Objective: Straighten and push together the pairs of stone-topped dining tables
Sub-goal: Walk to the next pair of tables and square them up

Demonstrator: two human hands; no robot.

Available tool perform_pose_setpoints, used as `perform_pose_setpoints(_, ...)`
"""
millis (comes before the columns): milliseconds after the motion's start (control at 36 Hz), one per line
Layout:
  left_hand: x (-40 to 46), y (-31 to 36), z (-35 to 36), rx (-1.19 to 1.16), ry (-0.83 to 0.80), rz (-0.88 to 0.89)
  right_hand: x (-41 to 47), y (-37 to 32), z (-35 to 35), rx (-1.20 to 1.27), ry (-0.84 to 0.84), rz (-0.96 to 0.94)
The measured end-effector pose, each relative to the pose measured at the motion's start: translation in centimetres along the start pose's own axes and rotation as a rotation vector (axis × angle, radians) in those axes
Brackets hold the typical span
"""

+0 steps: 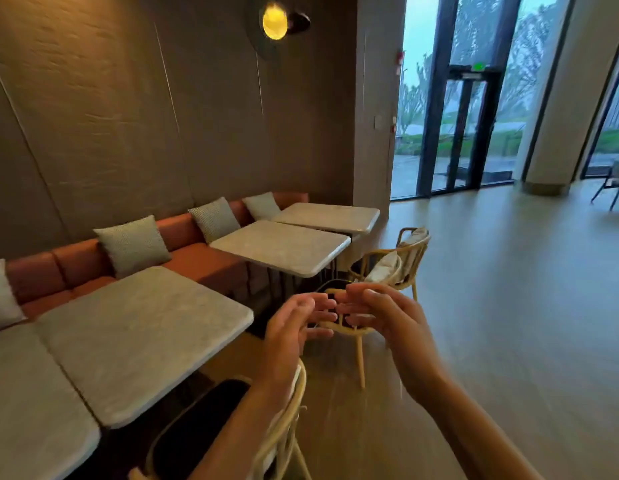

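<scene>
Gleaming grey stone-topped tables paired edge-to-edge; left hand, right hand loose, empty

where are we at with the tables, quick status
Left hand and right hand open, holding nothing. Near pair of tables together; far pair together but staggered. Chair between hands and far pair.

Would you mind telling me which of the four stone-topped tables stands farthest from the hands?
The far-end table nearest the glass doors; the other three sit closer along the bench.
</scene>
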State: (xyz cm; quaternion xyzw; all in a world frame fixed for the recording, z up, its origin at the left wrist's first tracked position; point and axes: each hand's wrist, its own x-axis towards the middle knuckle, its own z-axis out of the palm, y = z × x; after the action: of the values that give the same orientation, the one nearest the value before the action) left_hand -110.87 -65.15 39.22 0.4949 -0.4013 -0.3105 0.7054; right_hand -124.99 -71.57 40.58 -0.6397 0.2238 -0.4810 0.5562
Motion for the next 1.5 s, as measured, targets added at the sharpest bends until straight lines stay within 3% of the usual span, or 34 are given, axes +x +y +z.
perform_pose_setpoints(222, 15.1, -9.4, 7.9, 0.016, 0.021, 0.003, 14.5, 8.1, -8.4, 0.01, 0.046, 0.049)
perform_pose_setpoints(472, 33.0, -14.7, 14.1, 0.044, 0.078, -0.022, 31.8, 12.8, -16.0, 0.085, 0.064, 0.067)
perform_pose_setpoints(667, 44.0, -18.1, 17.0, 0.075, 0.158, 0.04, 44.2, 17.9, -20.4, 0.123, -0.046, 0.056)
perform_pose_setpoints(750, 47.3, -19.2, 16.8, 0.084, 0.271, 0.06, 49.7, 19.9, -21.1, 0.161, -0.095, 0.106)
perform_pose_setpoints(1056, 58.0, -21.7, 7.1, 0.167, 0.567, 0.096, 64.6, 27.8, -14.2, 0.221, -0.205, 0.229)
perform_pose_setpoints(1500, 80.1, -30.2, -7.3, 0.104, 0.511, -0.1, 81.3, 39.0, 0.6, 0.106, -0.131, 0.295)
